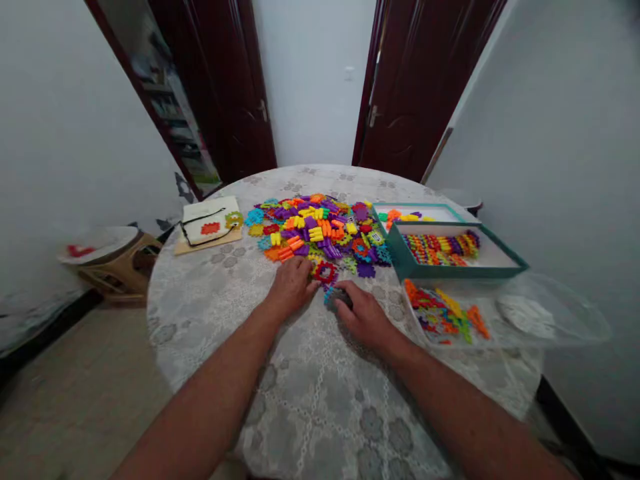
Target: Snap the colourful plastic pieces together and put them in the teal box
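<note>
Right now, the left hand [293, 285] is down at the near edge of the heaped plastic gears and connectors [320, 230], fingers bent and close together beside a red gear ring [325, 272]; whether they pinch anything, I can't tell. Just to its right, the right hand [363, 313] has thumb and fingers closed on a dark grey and blue toothed piece [331, 297], low over the patterned tablecloth [320, 400]. Over on the right of the table, a teal-rimmed box [500, 268] holds rows of linked colourful pieces [440, 248], with a shallow teal-edged tray [420, 208] on its far side. Nearer, a clear plastic container [417, 320] carries orange, red, yellow and green pieces [445, 310]. And on the far left, a thin black loop [207, 237] lies across a pale board [213, 212], with a red piece [211, 228] and a yellow-green gear [233, 220] there too.
</note>
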Action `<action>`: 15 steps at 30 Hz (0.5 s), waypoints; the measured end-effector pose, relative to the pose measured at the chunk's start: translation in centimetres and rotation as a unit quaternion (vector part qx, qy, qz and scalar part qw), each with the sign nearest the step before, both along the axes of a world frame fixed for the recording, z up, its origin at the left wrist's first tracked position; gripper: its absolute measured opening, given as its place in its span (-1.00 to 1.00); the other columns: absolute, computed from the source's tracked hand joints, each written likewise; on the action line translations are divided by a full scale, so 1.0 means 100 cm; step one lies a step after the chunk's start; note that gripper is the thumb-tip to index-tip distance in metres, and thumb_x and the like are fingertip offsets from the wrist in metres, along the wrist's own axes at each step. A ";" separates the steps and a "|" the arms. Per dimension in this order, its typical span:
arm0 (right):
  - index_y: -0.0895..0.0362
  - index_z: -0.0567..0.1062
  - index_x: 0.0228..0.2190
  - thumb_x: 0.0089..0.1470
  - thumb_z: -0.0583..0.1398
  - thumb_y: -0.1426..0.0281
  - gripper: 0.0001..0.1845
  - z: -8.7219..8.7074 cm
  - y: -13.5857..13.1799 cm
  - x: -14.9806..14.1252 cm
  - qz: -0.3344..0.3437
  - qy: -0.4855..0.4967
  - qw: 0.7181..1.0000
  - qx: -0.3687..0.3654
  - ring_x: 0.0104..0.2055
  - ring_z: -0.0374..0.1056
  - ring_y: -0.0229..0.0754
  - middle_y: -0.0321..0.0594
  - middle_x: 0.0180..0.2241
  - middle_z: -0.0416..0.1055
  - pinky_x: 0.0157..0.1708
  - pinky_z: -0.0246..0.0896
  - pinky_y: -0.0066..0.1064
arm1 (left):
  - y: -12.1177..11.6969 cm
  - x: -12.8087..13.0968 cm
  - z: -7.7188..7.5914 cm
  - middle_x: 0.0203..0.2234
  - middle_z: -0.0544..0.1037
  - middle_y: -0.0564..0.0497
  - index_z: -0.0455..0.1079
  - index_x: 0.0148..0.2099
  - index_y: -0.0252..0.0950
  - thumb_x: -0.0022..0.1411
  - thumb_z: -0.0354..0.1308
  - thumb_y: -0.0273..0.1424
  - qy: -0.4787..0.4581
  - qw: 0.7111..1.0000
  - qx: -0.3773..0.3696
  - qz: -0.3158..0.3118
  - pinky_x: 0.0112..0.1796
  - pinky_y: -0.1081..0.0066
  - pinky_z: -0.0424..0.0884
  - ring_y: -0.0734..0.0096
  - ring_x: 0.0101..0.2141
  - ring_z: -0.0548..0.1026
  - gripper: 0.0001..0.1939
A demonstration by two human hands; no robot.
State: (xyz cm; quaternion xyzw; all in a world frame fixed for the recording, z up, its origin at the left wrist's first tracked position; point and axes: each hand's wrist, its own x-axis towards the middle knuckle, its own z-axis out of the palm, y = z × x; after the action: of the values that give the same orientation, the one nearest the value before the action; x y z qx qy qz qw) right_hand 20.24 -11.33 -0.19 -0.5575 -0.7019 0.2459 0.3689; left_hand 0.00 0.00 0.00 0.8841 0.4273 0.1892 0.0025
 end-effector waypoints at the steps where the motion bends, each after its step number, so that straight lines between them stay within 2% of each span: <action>1: 0.13 0.47 0.06 0.25 0.17 0.45 -0.66 -0.001 0.001 0.000 -0.004 0.000 1.000 0.017 -0.01 0.47 -0.03 -0.08 -0.07 0.56 0.13 0.34 -0.17 | -0.001 -0.002 0.001 -0.04 0.54 -0.24 0.45 -0.03 -0.29 0.42 0.22 -0.24 0.000 1.000 0.007 -0.004 -0.03 0.10 0.40 0.00 -0.03 0.48 -0.77; 9: 0.08 0.49 0.04 0.20 0.18 0.50 -0.63 -0.008 0.004 0.003 -0.010 0.013 0.995 0.103 0.12 0.42 0.00 -0.04 0.03 0.49 0.18 0.33 -0.14 | -0.006 -0.007 0.004 -0.18 0.58 -0.18 0.46 -0.09 -0.28 0.48 0.11 -0.34 -0.020 0.999 0.035 -0.026 -0.08 0.12 0.39 0.06 -0.13 0.51 -0.85; 15: 0.07 0.51 0.05 0.23 0.19 0.48 -0.64 -0.011 0.007 0.003 -0.019 0.032 0.993 0.112 0.28 0.35 0.00 0.01 0.20 0.41 0.33 0.22 -0.07 | -0.013 -0.010 0.008 -0.20 0.61 -0.16 0.45 -0.05 -0.27 0.54 0.00 -0.37 -0.112 0.989 0.069 -0.063 -0.04 0.13 0.42 0.10 -0.12 0.52 -0.79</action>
State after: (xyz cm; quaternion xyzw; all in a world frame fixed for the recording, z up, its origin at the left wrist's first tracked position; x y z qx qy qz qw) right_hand 20.58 -10.67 -1.31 -0.5174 -0.7026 0.1762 0.4557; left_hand -1.00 -1.30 0.83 0.8807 0.3537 0.3150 0.0014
